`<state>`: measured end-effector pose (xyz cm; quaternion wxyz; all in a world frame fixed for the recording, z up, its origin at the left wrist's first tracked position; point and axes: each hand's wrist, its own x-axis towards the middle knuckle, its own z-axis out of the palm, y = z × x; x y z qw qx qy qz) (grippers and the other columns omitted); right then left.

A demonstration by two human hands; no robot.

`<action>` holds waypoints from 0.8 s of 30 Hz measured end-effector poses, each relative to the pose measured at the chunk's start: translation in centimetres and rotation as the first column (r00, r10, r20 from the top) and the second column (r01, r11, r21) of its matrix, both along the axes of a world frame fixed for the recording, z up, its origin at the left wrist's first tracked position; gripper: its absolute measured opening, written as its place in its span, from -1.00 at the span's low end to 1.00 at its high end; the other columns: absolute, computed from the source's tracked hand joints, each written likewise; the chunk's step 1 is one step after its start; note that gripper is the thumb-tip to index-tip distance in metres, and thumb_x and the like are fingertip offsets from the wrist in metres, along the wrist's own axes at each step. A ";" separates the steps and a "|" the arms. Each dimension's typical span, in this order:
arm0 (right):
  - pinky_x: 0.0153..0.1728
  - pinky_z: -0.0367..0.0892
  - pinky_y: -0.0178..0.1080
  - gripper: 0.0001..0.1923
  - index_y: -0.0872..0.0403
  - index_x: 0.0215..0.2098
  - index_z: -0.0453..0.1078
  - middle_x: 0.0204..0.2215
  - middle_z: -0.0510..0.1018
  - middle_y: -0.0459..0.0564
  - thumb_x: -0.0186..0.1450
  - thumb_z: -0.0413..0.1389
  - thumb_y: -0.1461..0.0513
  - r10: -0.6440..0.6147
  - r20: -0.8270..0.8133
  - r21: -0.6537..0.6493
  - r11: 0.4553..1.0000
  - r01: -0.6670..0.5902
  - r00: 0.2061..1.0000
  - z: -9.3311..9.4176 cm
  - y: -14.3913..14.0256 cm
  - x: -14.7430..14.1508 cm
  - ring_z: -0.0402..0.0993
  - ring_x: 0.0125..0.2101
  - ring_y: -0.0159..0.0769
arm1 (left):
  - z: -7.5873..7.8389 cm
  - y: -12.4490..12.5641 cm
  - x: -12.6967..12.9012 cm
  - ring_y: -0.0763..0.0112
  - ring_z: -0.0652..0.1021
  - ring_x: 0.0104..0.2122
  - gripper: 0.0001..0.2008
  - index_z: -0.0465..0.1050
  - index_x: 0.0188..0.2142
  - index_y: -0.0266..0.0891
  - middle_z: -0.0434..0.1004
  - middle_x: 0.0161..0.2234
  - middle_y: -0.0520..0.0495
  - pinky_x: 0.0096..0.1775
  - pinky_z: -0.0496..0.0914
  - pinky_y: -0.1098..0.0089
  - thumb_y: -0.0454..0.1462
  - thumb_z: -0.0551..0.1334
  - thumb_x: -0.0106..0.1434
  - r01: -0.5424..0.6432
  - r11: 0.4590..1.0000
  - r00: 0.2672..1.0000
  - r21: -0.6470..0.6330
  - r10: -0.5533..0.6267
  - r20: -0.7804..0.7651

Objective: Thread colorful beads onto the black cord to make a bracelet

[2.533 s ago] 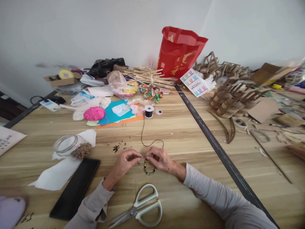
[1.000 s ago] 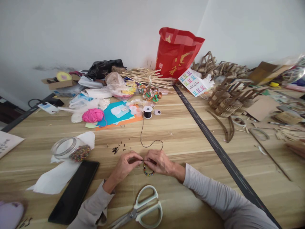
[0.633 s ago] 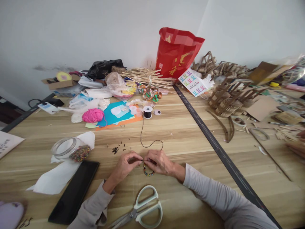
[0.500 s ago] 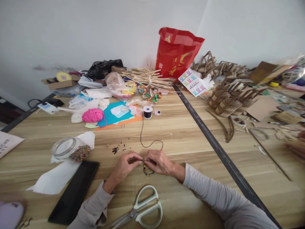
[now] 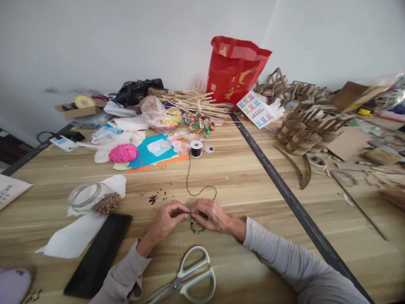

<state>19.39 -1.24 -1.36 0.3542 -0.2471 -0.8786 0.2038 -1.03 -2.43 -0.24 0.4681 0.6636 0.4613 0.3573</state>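
The left hand (image 5: 166, 218) and right hand (image 5: 211, 214) are pinching the black cord (image 5: 189, 177) together above the bead strand (image 5: 196, 228), seemingly knotting it; scissors (image 5: 186, 276) are lying at six o'clock.

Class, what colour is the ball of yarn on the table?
The ball of yarn is bright pink, seen in the head view.

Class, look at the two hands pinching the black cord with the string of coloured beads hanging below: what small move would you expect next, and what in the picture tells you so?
Probably a knot drawn snug. The left hand and right hand pinch the black cord fingertip to fingertip, just above the hanging beads. The cord runs uncut to the spool, and the scissors lie untouched nearby.
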 end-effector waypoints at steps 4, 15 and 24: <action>-0.43 0.25 -0.35 -0.92 0.11 -0.34 0.29 -0.47 0.46 -0.02 0.33 0.00 0.31 0.001 0.008 0.000 1.000 -0.001 1.000 0.0 0.0 0.0 0.37 -0.45 -0.37 | 0.1 0.0 0.0 0.37 0.51 -0.41 -0.92 0.56 -0.43 -0.30 0.54 -0.46 -0.07 -0.33 0.37 0.42 -0.30 0.30 0.07 0.007 1.000 1.000 0.001 -0.007 -0.009; -0.42 0.27 -0.34 -0.92 0.10 -0.33 0.30 -0.46 0.48 -0.01 0.34 0.00 0.29 -0.010 0.027 -0.013 1.000 0.011 1.000 0.1 0.0 0.0 0.40 -0.44 -0.35 | 0.3 -0.1 0.1 0.37 0.51 -0.43 -0.93 0.56 -0.44 -0.29 0.55 -0.48 -0.07 -0.34 0.39 0.42 -0.31 0.31 0.06 -0.002 1.000 1.000 0.011 0.002 -0.007; -0.43 0.27 -0.35 -0.90 0.11 -0.34 0.29 -0.47 0.46 -0.01 0.35 -0.01 0.29 -0.003 0.015 0.003 1.000 0.003 1.000 0.1 0.0 0.0 0.37 -0.46 -0.36 | 0.4 -0.1 0.1 0.37 0.51 -0.42 -0.92 0.55 -0.44 -0.30 0.54 -0.47 -0.07 -0.34 0.39 0.42 -0.31 0.30 0.08 0.013 1.000 1.000 0.016 -0.012 -0.022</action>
